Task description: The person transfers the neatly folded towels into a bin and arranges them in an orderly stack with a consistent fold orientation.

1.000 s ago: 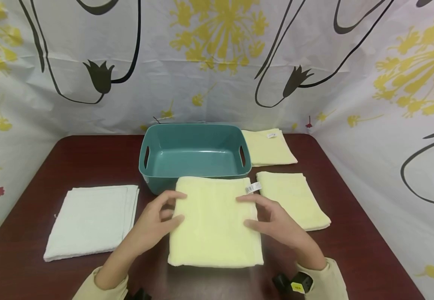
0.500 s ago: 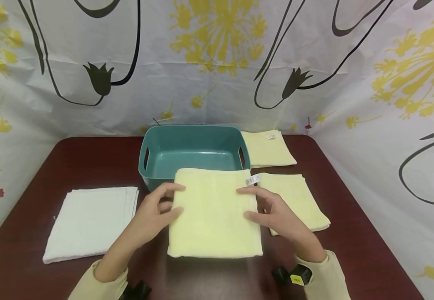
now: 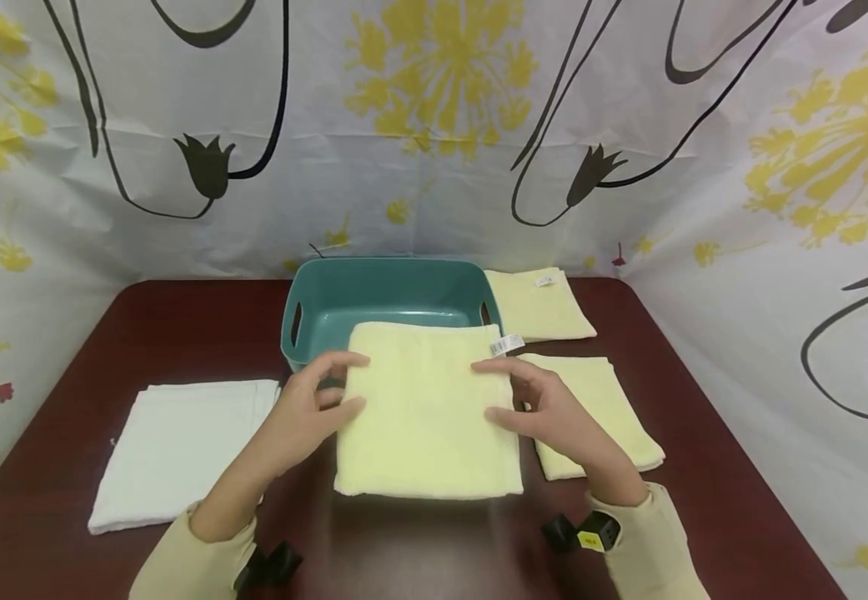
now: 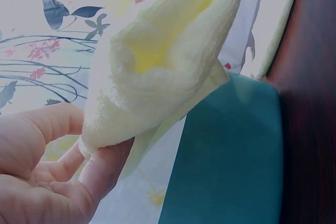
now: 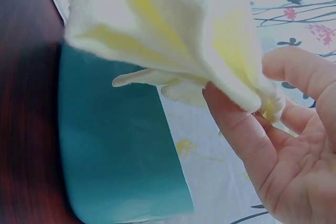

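A folded pale yellow towel with a white label at its upper right corner is held up over the table. My left hand grips its left edge, thumb and forefinger on the near face. On the opposite edge, my right hand grips it the same way. Both wrist views show the towel's folded layers from below, sagging between the hands. Just behind it stands a teal plastic basin with handle slots; the towel hides its front part.
Two more folded yellow towels lie at the right, one far towel beside the basin and one nearer towel. A folded white towel lies at the left on the dark red table. A patterned cloth hangs behind.
Both hands have raised the held yellow towel and carried it away from me, so it covers more of the basin's front. The view has tilted up slightly.
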Tool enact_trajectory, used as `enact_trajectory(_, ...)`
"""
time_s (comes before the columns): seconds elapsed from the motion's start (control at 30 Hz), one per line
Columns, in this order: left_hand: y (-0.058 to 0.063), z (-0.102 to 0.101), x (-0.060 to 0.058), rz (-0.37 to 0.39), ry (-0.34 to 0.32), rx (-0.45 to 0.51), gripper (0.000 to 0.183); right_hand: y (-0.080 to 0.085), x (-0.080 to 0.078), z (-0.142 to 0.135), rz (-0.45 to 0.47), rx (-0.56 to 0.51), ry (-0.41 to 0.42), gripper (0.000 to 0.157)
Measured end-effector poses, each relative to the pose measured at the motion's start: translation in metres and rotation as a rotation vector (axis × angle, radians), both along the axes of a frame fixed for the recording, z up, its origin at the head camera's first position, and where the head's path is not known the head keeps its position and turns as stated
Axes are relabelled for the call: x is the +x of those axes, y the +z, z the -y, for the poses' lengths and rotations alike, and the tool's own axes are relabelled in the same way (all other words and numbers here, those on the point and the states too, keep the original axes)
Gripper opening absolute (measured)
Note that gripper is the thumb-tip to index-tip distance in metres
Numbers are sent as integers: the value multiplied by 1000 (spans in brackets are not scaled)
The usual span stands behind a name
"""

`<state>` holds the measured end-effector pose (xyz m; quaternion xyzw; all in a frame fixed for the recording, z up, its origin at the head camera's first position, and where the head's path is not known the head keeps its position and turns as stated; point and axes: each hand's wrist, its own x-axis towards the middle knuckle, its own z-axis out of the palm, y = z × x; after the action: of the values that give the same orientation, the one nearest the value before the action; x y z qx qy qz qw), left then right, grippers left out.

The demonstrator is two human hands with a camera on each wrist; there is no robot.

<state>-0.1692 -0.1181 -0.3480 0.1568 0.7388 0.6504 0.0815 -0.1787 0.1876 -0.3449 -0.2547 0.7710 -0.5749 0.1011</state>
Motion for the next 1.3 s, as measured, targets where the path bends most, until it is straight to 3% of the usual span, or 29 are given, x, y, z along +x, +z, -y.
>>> enact_trajectory(0.6,1,2,-12,2,17,9,41,3,-16,-2,-35,56,-16,47)
enact_trajectory(0.97,-4,0,-24,6,44,24,40,2,-31,-2,-62,80,-11,48)
enact_trajectory(1.3,-1,3,-36,-13,61,22,41,4,-45,1,-70,95,-25,48)
